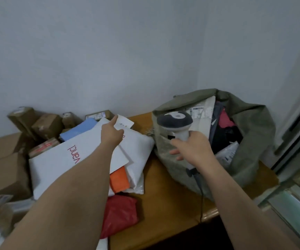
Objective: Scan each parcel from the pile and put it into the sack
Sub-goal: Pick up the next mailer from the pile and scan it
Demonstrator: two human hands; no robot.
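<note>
While right grip [190, 147] holds scanner [175, 121], left grip [112, 133] reaches over white parcel [69, 156] — sack [250, 134] beside.

A wooden table [165, 210] bears the parcel pile [84, 156], an olive sack [250, 141], and seemingly blurred cardboard boxes [3, 170].

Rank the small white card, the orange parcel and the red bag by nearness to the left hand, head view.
From the left hand:
1. Small white card, just beyond the fingertips.
2. Orange parcel, under the white mailers, nearer the camera.
3. Red bag, at the table's near edge.
</note>
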